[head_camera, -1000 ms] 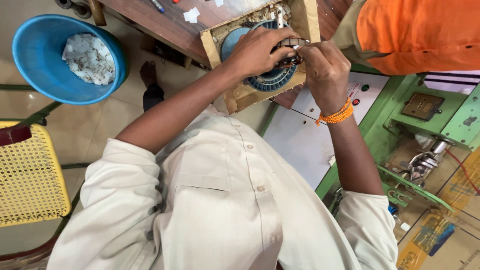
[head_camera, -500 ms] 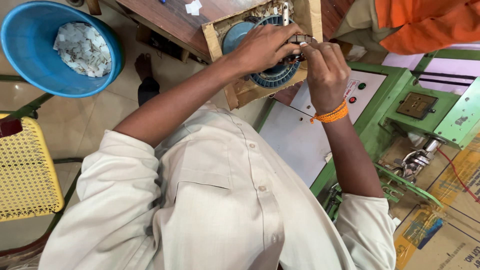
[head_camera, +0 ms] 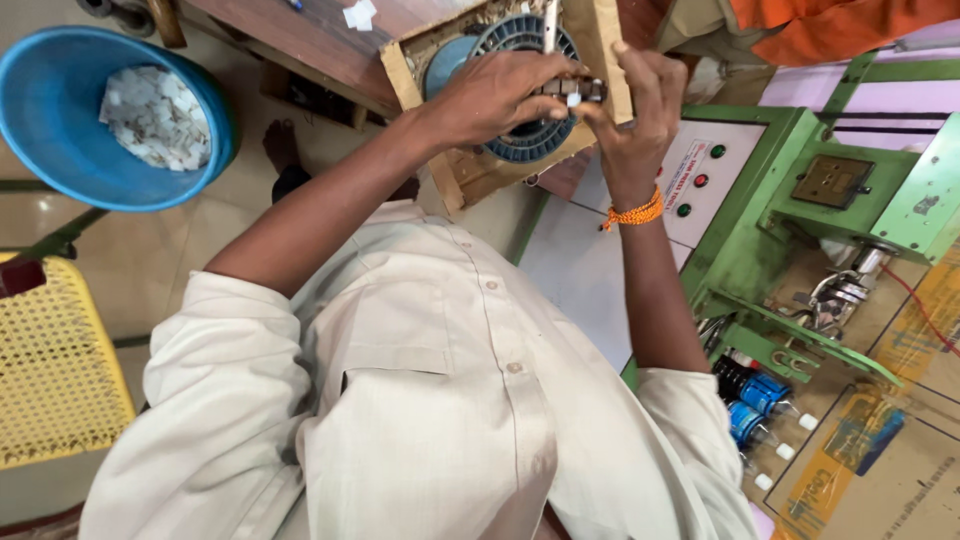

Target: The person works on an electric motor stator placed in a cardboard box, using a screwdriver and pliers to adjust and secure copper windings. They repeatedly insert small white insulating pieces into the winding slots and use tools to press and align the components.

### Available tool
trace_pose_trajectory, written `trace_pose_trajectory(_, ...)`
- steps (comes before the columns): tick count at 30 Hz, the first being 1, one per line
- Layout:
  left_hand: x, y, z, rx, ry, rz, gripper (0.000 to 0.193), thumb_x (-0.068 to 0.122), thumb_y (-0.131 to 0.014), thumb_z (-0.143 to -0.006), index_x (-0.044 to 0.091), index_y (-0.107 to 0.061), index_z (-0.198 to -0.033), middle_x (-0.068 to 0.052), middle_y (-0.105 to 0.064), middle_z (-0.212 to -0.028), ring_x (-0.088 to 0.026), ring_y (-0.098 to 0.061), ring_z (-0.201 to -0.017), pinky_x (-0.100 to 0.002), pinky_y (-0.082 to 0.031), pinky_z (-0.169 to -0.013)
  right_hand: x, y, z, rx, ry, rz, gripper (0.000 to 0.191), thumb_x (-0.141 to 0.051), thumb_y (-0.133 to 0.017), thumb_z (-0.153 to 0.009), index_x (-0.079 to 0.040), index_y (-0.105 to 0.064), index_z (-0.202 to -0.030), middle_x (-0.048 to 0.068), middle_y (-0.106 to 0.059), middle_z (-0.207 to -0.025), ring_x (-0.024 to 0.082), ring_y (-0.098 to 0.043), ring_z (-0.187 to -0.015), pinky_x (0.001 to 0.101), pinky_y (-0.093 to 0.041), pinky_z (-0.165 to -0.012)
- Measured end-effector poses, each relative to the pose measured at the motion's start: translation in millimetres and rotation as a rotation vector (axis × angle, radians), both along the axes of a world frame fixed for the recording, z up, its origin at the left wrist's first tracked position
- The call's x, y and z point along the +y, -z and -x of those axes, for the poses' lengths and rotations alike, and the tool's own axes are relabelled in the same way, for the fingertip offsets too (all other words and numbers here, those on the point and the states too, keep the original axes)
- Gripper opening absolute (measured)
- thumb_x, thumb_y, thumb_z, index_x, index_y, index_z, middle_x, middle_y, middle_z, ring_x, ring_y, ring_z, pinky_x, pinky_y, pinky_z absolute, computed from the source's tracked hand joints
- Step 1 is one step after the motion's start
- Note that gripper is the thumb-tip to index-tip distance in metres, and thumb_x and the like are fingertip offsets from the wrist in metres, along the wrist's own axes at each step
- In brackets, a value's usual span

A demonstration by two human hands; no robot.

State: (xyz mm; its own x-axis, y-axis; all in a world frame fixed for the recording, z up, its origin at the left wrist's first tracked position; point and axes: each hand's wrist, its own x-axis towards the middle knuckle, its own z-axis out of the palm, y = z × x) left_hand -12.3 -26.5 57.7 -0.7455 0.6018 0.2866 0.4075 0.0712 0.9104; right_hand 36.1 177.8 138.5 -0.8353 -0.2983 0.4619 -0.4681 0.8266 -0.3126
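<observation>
two hands [head_camera: 500, 95], one slotted round core [head_camera: 525, 85], one blue basin [head_camera: 60, 150], three round panel buttons [head_camera: 700, 180], one yellow chair [head_camera: 50, 370]

From my feed I see the cream, short-sleeved cotton shirt [head_camera: 420, 400], lightly creased, with a row of small pale buttons [head_camera: 490, 285] running down its front placket. A flat patch pocket sits just beside that placket. The sleeves end in folded cuffs above the elbows. On the right wrist, well above the shirt, is an orange braided thread band [head_camera: 634, 213].
</observation>
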Motion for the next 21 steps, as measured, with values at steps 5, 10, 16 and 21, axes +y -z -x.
trace_pose_trajectory(5, -5, 12, -27, 0.349, -0.074, -0.139, 0.056, 0.043, -0.077, -0.101, 0.005, -0.060, -0.138, -0.011, -0.068, -0.129, -0.031, -0.058, -0.119, -0.044, -0.048, -0.103, 14, 27, -30, -0.216, -0.020, 0.189, 0.045, -0.029, -0.088, -0.086, -0.006, -0.075, -0.123, 0.006, -0.075, -0.120, 0.026, -0.059, -0.110, 0.0398, -0.055, -0.091)
trace_pose_trajectory(10, 12, 29, -47, 0.370, -0.309, -0.159, 0.063, 0.042, -0.084, -0.098, 0.002, -0.059, -0.139, -0.012, -0.066, -0.129, -0.030, -0.058, -0.116, -0.043, -0.048, -0.106, 18, 33, -40, -0.236, -0.001, 0.236, 0.042, -0.024, -0.090, -0.088, -0.005, -0.076, -0.123, 0.007, -0.077, -0.119, 0.027, -0.056, -0.111, 0.0392, -0.050, -0.098)
trace_pose_trajectory(16, 20, 44, -51, 0.426, -0.427, -0.119, 0.048, 0.039, -0.077, -0.103, 0.002, -0.059, -0.128, -0.015, -0.062, -0.117, -0.032, -0.058, -0.108, -0.046, -0.046, -0.098, 5, 27, -39, -0.270, 0.028, 0.235, 0.039, -0.021, -0.089, -0.090, -0.005, -0.076, -0.124, 0.007, -0.077, -0.123, 0.027, -0.056, -0.114, 0.0388, -0.050, -0.101)
trace_pose_trajectory(21, 30, 41, -53, 0.528, -0.514, -0.125, 0.050, 0.049, -0.068, -0.104, 0.003, -0.058, -0.121, -0.015, -0.059, -0.111, -0.032, -0.058, -0.101, -0.046, -0.047, -0.090, -1, 18, -46, -0.307, 0.067, 0.247, 0.040, -0.023, -0.085, -0.093, -0.005, -0.075, -0.127, 0.007, -0.075, -0.127, 0.027, -0.058, -0.118, 0.0367, -0.053, -0.103)
